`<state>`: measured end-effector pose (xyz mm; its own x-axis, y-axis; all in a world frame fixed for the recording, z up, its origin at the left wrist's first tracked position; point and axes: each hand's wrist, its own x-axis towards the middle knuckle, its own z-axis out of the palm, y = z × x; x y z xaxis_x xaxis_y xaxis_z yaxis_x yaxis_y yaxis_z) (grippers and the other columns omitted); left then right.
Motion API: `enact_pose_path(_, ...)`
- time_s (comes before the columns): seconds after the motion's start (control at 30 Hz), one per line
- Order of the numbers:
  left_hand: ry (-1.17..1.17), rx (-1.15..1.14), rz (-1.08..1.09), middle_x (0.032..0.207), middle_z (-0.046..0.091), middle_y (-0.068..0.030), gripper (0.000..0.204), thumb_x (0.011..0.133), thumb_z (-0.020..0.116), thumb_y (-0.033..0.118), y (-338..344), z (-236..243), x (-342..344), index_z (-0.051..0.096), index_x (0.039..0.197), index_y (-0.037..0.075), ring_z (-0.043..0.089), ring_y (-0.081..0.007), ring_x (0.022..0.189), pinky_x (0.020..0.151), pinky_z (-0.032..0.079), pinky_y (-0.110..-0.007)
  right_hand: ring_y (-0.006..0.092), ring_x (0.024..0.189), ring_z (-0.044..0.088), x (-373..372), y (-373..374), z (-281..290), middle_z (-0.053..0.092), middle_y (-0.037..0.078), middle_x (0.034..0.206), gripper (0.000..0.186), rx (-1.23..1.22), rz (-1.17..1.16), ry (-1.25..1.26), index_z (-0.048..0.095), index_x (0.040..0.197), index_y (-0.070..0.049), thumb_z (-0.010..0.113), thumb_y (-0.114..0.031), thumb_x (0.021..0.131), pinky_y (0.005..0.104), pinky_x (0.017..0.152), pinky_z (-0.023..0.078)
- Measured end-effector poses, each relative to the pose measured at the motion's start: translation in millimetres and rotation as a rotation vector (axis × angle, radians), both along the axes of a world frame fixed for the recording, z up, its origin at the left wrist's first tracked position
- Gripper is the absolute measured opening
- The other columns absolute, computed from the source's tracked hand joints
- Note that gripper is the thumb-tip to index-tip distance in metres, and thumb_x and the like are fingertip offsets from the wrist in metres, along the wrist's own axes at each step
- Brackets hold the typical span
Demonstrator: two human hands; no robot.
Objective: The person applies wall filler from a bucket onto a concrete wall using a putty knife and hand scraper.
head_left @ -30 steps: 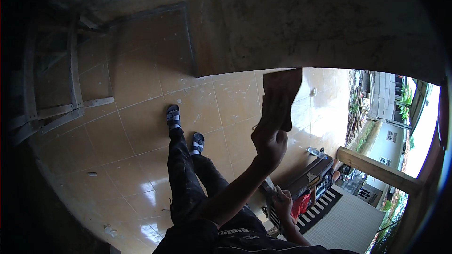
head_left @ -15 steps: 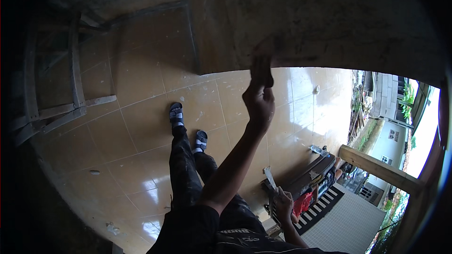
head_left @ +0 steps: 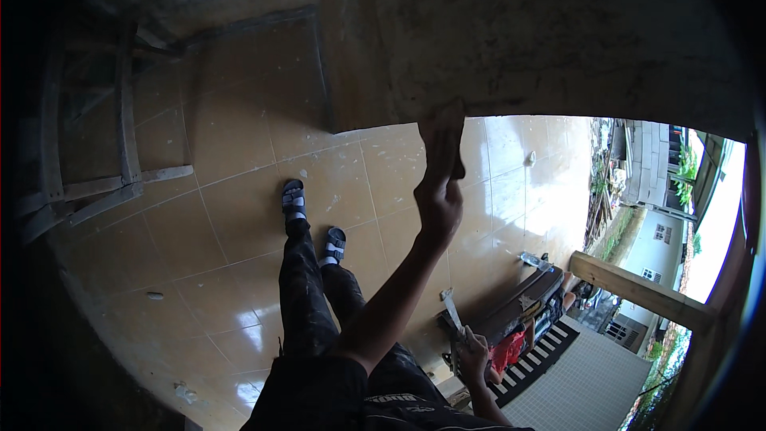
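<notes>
My left hand [head_left: 439,183] reaches up in the middle of the view. Its fingers are stretched out and close together, with the tips against the lower edge of a dark, rough plastered wall [head_left: 558,40]. The fingertips are dim, and no tool shows in that hand. Lower down to the right, my right hand [head_left: 476,353] is closed around the handle of a putty knife [head_left: 452,308]. The knife's pale blade points up and left, away from my body, and its tip looks smeared with white.
A brown bench [head_left: 511,299] stands at right, with a person in red [head_left: 507,349] by it and a plastic bottle [head_left: 535,262] at its far end. A wooden frame [head_left: 128,112] stands at left. Glossy tiles [head_left: 239,207] lie below; a post [head_left: 638,287] rises at right.
My left hand has moved slightly down from the wall face to its lower edge, and its fingers are less blurred. The right hand keeps its hold on the putty knife. The view has shifted slightly.
</notes>
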<state>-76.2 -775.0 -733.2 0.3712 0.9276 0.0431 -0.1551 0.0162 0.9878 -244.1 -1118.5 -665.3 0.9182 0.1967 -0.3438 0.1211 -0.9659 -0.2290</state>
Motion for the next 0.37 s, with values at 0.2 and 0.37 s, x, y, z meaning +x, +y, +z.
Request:
enact_pose_path(0.2,0.176,-0.301,0.016,0.128,0.052,-0.0198,0.050,0.081,0.040,-0.013,46.4,-16.5,-16.7,0.051,0.128,0.004,0.053,-0.0300,0.116,0.092,0.045,-0.033,0.0261,0.082,0.059,-5.9,5.9,3.9,0.060,0.013,0.088,0.049,0.004,-0.074,0.025,0.063,0.115,-0.006,0.067,-0.001,0.066,0.0346,0.074,0.047)
enact_pose_path(0.37,0.125,0.152,0.004,0.129,0.051,-0.0193,0.062,0.076,0.044,-0.012,36.8,-39.4,8.8,0.045,0.134,0.010,0.053,-0.0295,0.116,0.090,0.046,-0.033,0.0246,0.085,0.060,-10.5,-8.9,-6.4,0.061,0.012,0.089,0.051,-0.002,-0.126,0.050,0.062,0.117,-0.008,0.068,-0.003,0.066,0.0338,0.077,0.047)
